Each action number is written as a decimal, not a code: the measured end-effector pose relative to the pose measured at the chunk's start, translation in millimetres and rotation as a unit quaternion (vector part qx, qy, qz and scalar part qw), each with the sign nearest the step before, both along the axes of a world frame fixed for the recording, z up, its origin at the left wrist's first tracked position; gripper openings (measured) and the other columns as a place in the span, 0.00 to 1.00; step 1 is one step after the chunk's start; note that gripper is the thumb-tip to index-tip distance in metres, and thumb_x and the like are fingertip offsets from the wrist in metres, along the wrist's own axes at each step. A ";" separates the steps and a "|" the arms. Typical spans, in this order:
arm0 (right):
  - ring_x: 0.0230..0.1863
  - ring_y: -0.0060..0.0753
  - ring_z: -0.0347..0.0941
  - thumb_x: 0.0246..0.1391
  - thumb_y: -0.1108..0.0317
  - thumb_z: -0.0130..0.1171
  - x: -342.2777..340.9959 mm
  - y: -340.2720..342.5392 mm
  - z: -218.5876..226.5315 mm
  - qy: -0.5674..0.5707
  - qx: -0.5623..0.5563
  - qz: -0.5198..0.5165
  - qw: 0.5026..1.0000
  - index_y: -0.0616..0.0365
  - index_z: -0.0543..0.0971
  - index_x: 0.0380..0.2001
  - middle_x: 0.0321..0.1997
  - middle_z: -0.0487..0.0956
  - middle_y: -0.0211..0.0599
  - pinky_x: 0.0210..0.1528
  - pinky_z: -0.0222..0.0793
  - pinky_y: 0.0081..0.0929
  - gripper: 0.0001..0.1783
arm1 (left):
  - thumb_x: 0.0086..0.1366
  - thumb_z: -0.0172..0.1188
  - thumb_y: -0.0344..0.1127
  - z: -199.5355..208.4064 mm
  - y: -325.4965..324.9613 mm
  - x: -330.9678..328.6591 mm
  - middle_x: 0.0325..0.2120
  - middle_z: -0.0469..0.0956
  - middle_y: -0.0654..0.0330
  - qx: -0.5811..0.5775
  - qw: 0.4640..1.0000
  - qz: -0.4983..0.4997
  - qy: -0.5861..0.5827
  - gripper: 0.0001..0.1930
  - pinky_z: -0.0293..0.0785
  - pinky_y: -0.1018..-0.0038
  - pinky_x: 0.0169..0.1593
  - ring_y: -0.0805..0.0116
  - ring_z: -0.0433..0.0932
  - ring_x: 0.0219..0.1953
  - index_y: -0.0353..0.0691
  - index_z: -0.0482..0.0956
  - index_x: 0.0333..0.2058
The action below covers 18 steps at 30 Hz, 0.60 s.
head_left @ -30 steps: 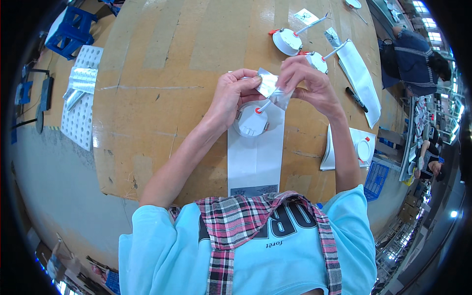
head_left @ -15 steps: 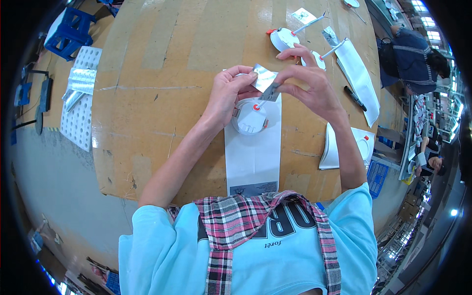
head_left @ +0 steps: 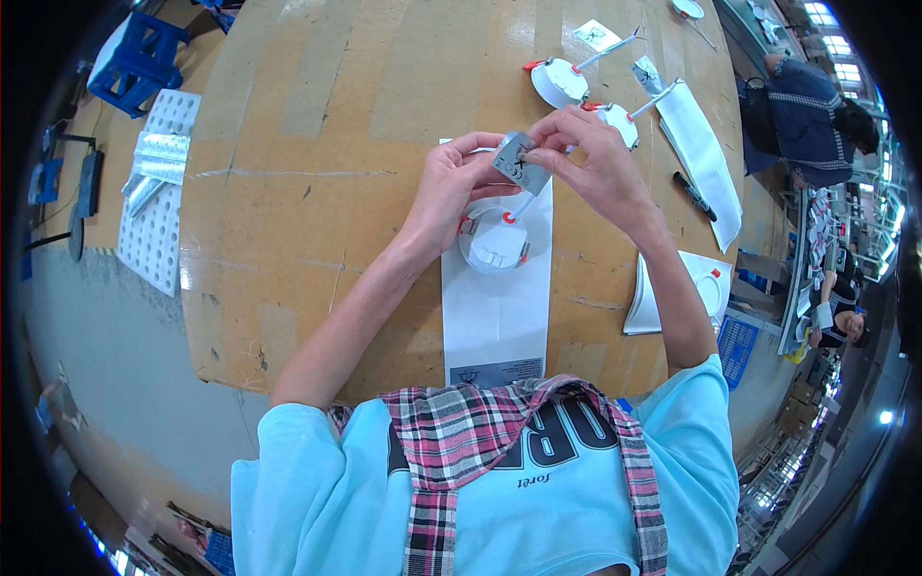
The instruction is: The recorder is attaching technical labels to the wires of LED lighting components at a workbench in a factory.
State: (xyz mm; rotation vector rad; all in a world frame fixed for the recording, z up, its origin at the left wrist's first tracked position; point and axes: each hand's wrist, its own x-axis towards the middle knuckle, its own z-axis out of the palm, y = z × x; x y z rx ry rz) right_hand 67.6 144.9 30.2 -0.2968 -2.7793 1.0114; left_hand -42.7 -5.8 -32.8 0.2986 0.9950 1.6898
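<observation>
A white round downlight [head_left: 492, 248] lies back up on a long white paper sheet [head_left: 497, 322] in front of me. Red pieces show at its sides, and a white cable rises from its back. Just above it is a silver label [head_left: 517, 176] with dark printing, at the cable's upper end. My left hand [head_left: 448, 190] pinches the label's left edge between thumb and fingers. On its right edge, the thumb and fingertips of my right hand [head_left: 597, 158] are closed. The label hides the cable's end.
Two more downlights, a farther one [head_left: 560, 83] and a nearer one [head_left: 618, 123], stand beyond my right hand. To the right lie white sheets [head_left: 699, 158], a black marker [head_left: 693, 196] and a paper stack [head_left: 663, 298]. A perforated white board [head_left: 149, 240] stands at left; people are at right.
The label has turned from its shiny, bent side to its printed face. My right hand has come down and closed toward it. The downlight has shifted slightly.
</observation>
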 end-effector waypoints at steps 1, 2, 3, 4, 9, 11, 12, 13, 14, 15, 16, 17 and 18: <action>0.31 0.27 0.69 0.50 0.68 0.62 -0.7 -1.1 2.5 0.000 0.000 0.000 1.000 0.56 0.78 0.33 0.22 0.75 0.28 0.39 0.63 0.28 0.07 | 0.65 0.54 0.33 -0.1 -0.4 0.3 0.34 0.81 0.56 -0.006 1.000 -0.003 0.014 0.11 0.80 0.76 0.42 0.72 0.82 0.35 0.33 0.76 0.43; 0.31 0.27 0.69 0.50 0.68 0.62 -1.6 -3.4 7.2 -0.018 -0.035 -0.008 0.999 0.56 0.77 0.35 0.22 0.75 0.28 0.39 0.63 0.28 0.09 | 0.66 0.53 0.31 -0.3 -0.5 0.5 0.36 0.80 0.57 -0.013 1.000 -0.005 0.027 0.11 0.80 0.74 0.44 0.71 0.81 0.37 0.33 0.76 0.45; 0.31 0.27 0.69 0.50 0.68 0.62 -2.3 -4.6 9.6 -0.035 -0.070 -0.017 0.997 0.55 0.77 0.37 0.22 0.75 0.27 0.39 0.63 0.28 0.10 | 0.66 0.53 0.31 -1.5 -0.1 0.8 0.36 0.80 0.57 -0.013 1.000 -0.005 0.027 0.11 0.80 0.74 0.44 0.71 0.81 0.37 0.33 0.76 0.45; 0.31 0.27 0.69 0.50 0.68 0.62 -2.2 -4.3 9.4 -0.035 -0.070 -0.017 0.997 0.55 0.77 0.37 0.22 0.75 0.27 0.39 0.63 0.28 0.10 | 0.66 0.53 0.31 -2.8 0.1 1.7 0.36 0.80 0.57 -0.010 0.999 -0.002 0.030 0.11 0.80 0.74 0.44 0.71 0.81 0.37 0.33 0.76 0.45; 0.32 0.27 0.70 0.50 0.68 0.63 -0.8 -2.2 5.7 -0.009 -0.014 -0.006 1.000 0.55 0.77 0.37 0.22 0.76 0.27 0.40 0.64 0.29 0.11 | 0.67 0.53 0.33 -0.3 -0.5 1.7 0.37 0.80 0.57 -0.015 0.999 0.004 0.041 0.12 0.80 0.73 0.44 0.71 0.81 0.38 0.33 0.77 0.45; 0.32 0.27 0.70 0.50 0.69 0.63 1.3 -1.0 2.2 -0.001 -0.027 -0.011 1.000 0.55 0.77 0.37 0.23 0.76 0.27 0.40 0.64 0.29 0.11 | 0.67 0.53 0.33 -2.0 0.8 1.3 0.37 0.80 0.58 -0.008 1.000 0.003 0.030 0.12 0.80 0.74 0.44 0.72 0.81 0.38 0.33 0.77 0.45; 0.32 0.27 0.69 0.50 0.69 0.63 2.1 -0.6 1.0 0.008 -0.040 -0.016 0.999 0.55 0.77 0.37 0.23 0.76 0.27 0.40 0.64 0.29 0.10 | 0.67 0.53 0.33 -2.2 1.3 1.3 0.37 0.80 0.58 -0.007 1.000 0.003 0.030 0.12 0.80 0.74 0.44 0.72 0.81 0.38 0.33 0.77 0.45; 0.32 0.27 0.69 0.50 0.69 0.63 2.1 -1.2 0.2 0.008 -0.041 -0.014 0.999 0.55 0.77 0.37 0.23 0.76 0.27 0.40 0.64 0.29 0.10 | 0.68 0.53 0.33 -2.4 0.9 1.3 0.37 0.80 0.58 -0.006 1.000 0.004 0.028 0.12 0.80 0.74 0.44 0.72 0.81 0.38 0.33 0.77 0.45; 0.32 0.27 0.69 0.49 0.70 0.63 2.1 -2.0 -0.3 0.018 -0.035 -0.010 0.999 0.55 0.77 0.37 0.23 0.76 0.27 0.40 0.64 0.29 0.10 | 0.68 0.53 0.33 -2.7 0.4 1.3 0.37 0.80 0.58 -0.005 1.000 0.004 0.026 0.12 0.80 0.74 0.44 0.72 0.81 0.38 0.33 0.77 0.45; 0.32 0.27 0.69 0.49 0.70 0.64 2.1 -2.6 -0.5 0.028 -0.029 -0.006 0.999 0.55 0.77 0.37 0.23 0.76 0.27 0.40 0.63 0.28 0.10 | 0.68 0.53 0.33 -3.6 -0.1 0.9 0.37 0.80 0.58 -0.006 1.000 0.005 0.026 0.12 0.80 0.74 0.44 0.72 0.81 0.38 0.33 0.77 0.45; 0.32 0.27 0.69 0.49 0.70 0.64 2.0 -2.9 0.4 0.028 -0.029 -0.006 0.999 0.55 0.77 0.37 0.23 0.76 0.27 0.40 0.63 0.28 0.10 | 0.68 0.53 0.33 -4.8 -0.2 0.4 0.37 0.80 0.58 0.000 1.000 0.005 0.023 0.12 0.80 0.74 0.44 0.72 0.81 0.38 0.33 0.76 0.45; 0.33 0.27 0.69 0.49 0.70 0.64 1.7 -3.1 1.9 0.033 0.000 0.002 0.999 0.55 0.78 0.37 0.23 0.77 0.27 0.40 0.63 0.28 0.11 | 0.68 0.53 0.34 -5.5 -0.5 0.0 0.37 0.80 0.58 0.005 1.000 0.005 0.021 0.12 0.79 0.74 0.45 0.72 0.81 0.38 0.34 0.76 0.45; 0.33 0.27 0.69 0.48 0.69 0.64 1.7 -3.3 2.8 0.038 0.028 0.011 0.999 0.54 0.78 0.37 0.24 0.77 0.26 0.41 0.63 0.28 0.11 | 0.68 0.53 0.34 -5.8 -0.8 0.0 0.37 0.80 0.58 0.005 1.000 0.006 0.021 0.12 0.79 0.74 0.45 0.72 0.81 0.38 0.34 0.76 0.45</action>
